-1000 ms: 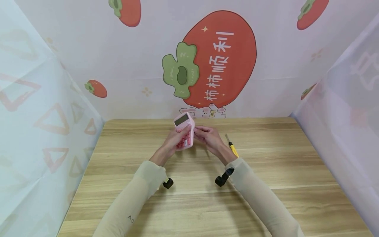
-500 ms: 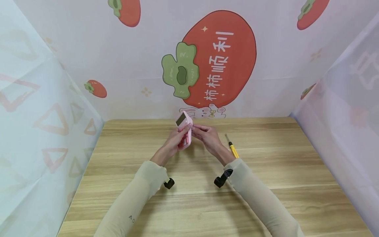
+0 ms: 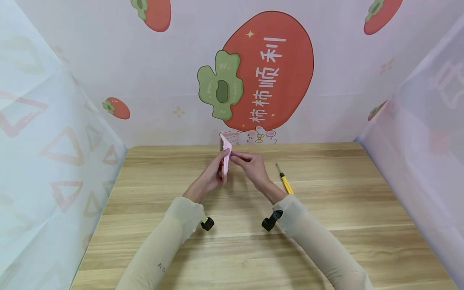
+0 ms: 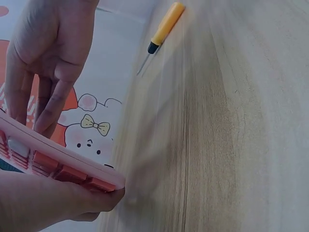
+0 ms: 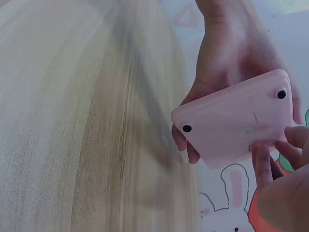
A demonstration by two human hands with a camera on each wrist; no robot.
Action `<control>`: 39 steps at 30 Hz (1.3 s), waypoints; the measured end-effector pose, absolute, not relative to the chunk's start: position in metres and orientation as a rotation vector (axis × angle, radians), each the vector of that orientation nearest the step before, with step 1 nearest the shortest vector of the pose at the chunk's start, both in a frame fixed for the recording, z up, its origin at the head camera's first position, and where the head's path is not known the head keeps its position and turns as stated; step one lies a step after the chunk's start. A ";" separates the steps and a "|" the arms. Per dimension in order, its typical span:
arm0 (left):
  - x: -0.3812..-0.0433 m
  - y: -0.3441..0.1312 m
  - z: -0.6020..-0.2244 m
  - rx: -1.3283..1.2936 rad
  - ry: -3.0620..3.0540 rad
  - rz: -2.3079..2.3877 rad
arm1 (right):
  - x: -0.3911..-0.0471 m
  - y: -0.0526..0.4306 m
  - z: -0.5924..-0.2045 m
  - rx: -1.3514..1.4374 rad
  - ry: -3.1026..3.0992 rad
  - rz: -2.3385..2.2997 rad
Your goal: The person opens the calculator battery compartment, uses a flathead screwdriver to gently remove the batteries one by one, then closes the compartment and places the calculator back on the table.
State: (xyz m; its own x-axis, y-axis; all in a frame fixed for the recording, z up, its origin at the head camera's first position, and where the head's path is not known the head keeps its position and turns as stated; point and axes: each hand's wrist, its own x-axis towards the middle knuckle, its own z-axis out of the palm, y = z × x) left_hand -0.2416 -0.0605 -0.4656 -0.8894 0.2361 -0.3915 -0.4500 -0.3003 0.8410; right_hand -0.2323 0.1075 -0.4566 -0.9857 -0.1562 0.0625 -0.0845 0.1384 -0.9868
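Observation:
A pink calculator (image 3: 225, 164) is held above the table by my left hand (image 3: 209, 175), the thumb over its front edge. It stands almost edge-on in the head view, its red keys (image 4: 67, 173) facing left. The right wrist view shows its pink back (image 5: 227, 118), with two black round feet at the corners. My right hand (image 3: 255, 170) reaches in from the right, thumb and fingertips drawn close together right at that back. I cannot tell whether something small sits between those fingertips. A screwdriver (image 3: 286, 183) with a yellow handle lies on the table beside the right wrist.
The wooden table (image 3: 235, 257) ends at a white back sheet (image 3: 163, 80) printed with persimmons and a rabbit. White side sheets (image 3: 40, 161) rise at left and right. Black wrist cameras (image 3: 269, 222) hang below both cuffs.
My left hand has turned the calculator from keys facing up to nearly edge-on, its back now toward the right. My right hand's fingertips have followed slightly left. The screwdriver has stayed put.

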 end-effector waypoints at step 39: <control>-0.230 -0.059 -0.467 0.002 1.206 2.475 | -0.226 0.100 -0.441 -1.123 3.095 -1.204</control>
State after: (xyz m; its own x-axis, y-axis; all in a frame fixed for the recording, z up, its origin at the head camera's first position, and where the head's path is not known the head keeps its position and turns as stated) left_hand -0.2301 -0.0588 -0.4668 -0.9255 0.3409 -0.1648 -0.3398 -0.5558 0.7586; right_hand -0.2255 0.0997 -0.4409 -0.7358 -0.4248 0.5275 -0.6695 0.5734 -0.4722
